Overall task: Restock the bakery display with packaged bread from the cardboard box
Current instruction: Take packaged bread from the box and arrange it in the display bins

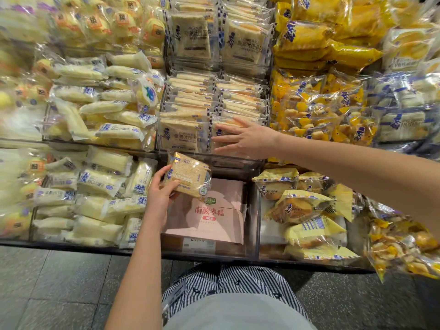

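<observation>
My left hand (160,195) grips a clear packet of brown sliced bread (188,173) by its lower left edge, holding it above a pink cardboard box (220,217) that sits in the lowest middle bin. My right hand (245,138) reaches over the middle tier with fingers spread flat, pressing on the front packets of the right-hand row of toast packs (240,104). Beside that hand stands the left-hand row of the same toast packs (182,134), upright in a clear bin.
Pale long bread packets (100,186) fill the bins on the left. Yellow bags of buns (307,210) fill the bins on the right, with more yellow bags (319,103) above. A dark tiled floor (59,289) lies below the display's front edge.
</observation>
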